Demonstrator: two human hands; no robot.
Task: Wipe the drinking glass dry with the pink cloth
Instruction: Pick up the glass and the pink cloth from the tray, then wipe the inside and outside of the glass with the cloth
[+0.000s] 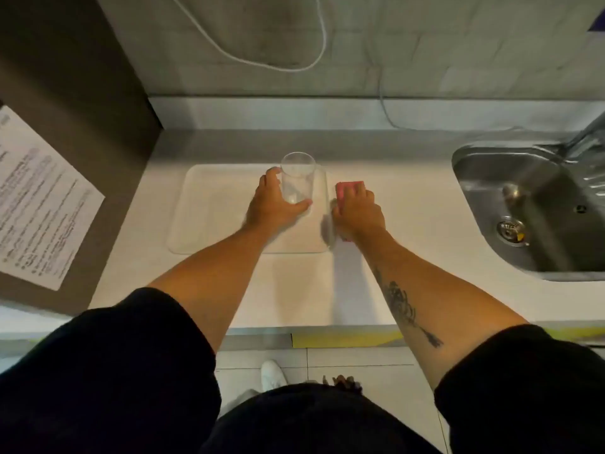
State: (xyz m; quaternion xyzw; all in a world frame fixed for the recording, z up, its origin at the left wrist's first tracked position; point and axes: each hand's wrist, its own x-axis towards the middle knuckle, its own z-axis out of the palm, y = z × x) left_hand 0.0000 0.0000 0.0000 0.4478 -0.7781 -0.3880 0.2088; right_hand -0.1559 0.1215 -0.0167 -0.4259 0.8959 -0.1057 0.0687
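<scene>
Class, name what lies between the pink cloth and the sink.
Head view: only bare white counter lies between the pink cloth and the sink.

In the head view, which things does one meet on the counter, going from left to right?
Printed paper sheet → white mat → left hand → drinking glass → pink cloth under the right hand → steel sink.

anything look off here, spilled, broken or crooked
Nothing stands out. The drinking glass stands upright and intact on the white mat, gripped by the left hand. The right hand presses on the pink cloth beside it. No spill visible.
</scene>
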